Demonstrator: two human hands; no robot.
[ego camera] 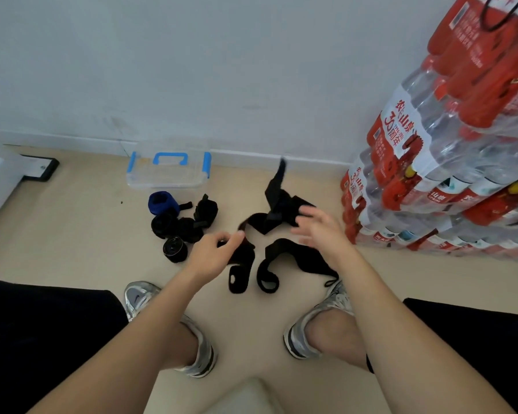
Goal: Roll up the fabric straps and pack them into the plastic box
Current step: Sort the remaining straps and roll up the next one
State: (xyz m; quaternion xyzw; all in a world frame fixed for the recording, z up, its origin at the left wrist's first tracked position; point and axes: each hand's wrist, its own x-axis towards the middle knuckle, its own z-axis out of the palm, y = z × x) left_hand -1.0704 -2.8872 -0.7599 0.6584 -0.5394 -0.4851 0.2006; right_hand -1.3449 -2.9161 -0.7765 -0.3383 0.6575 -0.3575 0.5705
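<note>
A clear plastic box (168, 177) with blue handle and latches stands by the wall. In front of it lie several rolled straps: a blue one (163, 202) and black ones (174, 248). Loose black straps (293, 258) sprawl on the floor between my feet and the wall. My left hand (214, 252) pinches the end of one black strap (240, 264), which hangs down to the floor. My right hand (320, 228) hovers with fingers spread over another loose black strap (277, 204), holding nothing.
Stacked packs of bottled water (449, 162) with red labels rise on the right, close to the straps. A white wall runs behind. A black floor plate (39, 168) sits far left. My shoes (314, 324) stand near the straps.
</note>
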